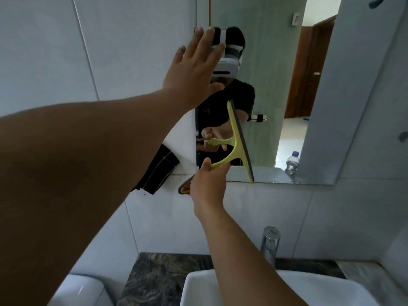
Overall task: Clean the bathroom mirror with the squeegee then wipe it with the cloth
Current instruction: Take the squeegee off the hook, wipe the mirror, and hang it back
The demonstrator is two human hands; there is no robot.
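Note:
The bathroom mirror (260,89) hangs on the tiled wall above the sink. My right hand (208,184) grips the handle of a yellow-green squeegee (239,140), whose grey blade stands almost upright against the lower left part of the glass. My left hand (194,67) lies flat with fingers spread at the mirror's upper left edge, half on the white tile. A dark cloth (160,171) with thin stripes hangs off a ledge left of the mirror, partly hidden behind my left forearm.
A white sink (198,288) sits below with a chrome tap (270,244) at its back. A dark marble counter (159,277) lies to the left, beside a white toilet tank (81,290). A plastic water bottle (292,164) shows at the mirror's lower right.

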